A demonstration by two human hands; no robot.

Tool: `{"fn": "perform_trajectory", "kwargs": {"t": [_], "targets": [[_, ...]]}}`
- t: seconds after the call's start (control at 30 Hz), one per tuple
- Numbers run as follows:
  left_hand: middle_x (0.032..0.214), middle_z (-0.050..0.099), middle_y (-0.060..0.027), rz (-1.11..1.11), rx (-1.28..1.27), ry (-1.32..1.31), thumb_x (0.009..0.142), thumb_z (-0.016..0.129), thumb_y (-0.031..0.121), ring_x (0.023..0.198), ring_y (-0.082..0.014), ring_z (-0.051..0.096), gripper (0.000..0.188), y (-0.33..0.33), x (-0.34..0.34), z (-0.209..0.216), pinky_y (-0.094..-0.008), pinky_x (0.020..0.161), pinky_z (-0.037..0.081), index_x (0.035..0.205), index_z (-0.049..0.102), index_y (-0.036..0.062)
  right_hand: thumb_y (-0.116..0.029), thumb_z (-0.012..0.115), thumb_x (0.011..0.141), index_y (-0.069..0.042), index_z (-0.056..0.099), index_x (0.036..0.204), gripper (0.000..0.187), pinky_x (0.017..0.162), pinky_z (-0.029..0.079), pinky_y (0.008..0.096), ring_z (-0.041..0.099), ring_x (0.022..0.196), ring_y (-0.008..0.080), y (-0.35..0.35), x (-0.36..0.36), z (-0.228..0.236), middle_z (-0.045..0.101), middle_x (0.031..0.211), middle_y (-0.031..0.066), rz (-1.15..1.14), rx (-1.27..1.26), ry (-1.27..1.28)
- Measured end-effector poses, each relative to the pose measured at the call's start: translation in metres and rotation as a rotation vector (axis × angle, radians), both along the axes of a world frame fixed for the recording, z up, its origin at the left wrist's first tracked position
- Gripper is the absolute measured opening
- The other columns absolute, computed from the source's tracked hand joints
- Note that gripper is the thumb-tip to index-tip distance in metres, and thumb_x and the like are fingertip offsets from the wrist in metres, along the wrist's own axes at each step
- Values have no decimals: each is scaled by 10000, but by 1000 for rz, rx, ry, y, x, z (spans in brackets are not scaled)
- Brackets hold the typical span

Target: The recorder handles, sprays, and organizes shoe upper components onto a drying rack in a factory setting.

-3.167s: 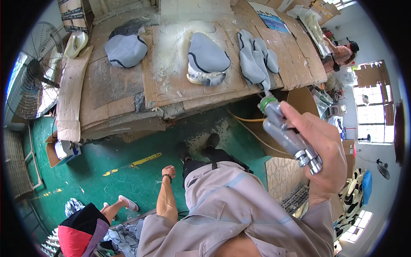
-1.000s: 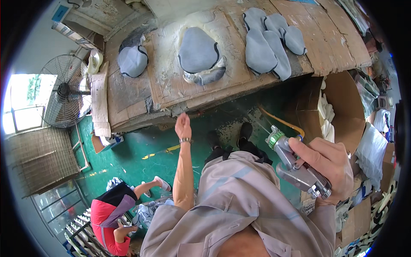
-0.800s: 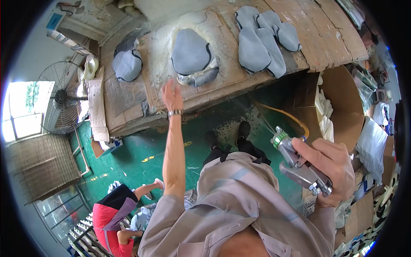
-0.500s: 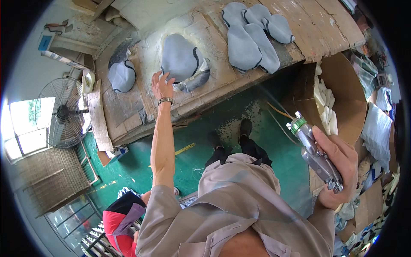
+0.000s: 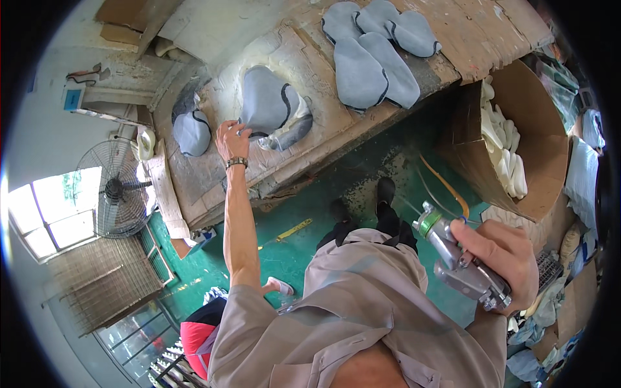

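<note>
Spray gun (image 5: pixel 477 280) fills right grip (image 5: pixel 508 258), apart from table edge (image 5: pixel 323 147); left grip (image 5: pixel 232 140) touches pad (image 5: pixel 264 97) edge, pinch unclear.

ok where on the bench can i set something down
Right of the five clustered grey pieces, the bench is mostly bare; a narrower patch lies between them and the middle grey piece. It's crowded within that cluster and around the left hand.
</note>
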State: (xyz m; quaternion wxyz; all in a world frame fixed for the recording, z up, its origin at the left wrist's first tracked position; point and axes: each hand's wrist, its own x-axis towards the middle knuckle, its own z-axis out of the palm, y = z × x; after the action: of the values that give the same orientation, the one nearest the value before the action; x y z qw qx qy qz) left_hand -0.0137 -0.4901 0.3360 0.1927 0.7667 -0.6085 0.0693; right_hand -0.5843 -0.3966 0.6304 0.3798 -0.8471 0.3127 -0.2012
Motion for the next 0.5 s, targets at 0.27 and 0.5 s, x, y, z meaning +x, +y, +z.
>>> {"fn": "perform_trajectory", "kwargs": {"t": [0.27,0.5], "targets": [[1024,699,-66,-299,-90,-191,679,819,162,1023,-283,640,178,-75,-58,100,-416,922,502,845,770,117,-175,735,768,28,592,1357,640,635,516,363,667,736,303,14,-35,-24,665,858,133,-352,32,-99],[1014,642,-65,-447,-325,-216,750,807,175,980,-282,608,189,-147,-199,207,-428,861,486,933,777,139,-100,707,768,13,579,1385,640,693,514,373,654,768,332,34,-62,-56,668,898,167,-519,192,-251]]}}
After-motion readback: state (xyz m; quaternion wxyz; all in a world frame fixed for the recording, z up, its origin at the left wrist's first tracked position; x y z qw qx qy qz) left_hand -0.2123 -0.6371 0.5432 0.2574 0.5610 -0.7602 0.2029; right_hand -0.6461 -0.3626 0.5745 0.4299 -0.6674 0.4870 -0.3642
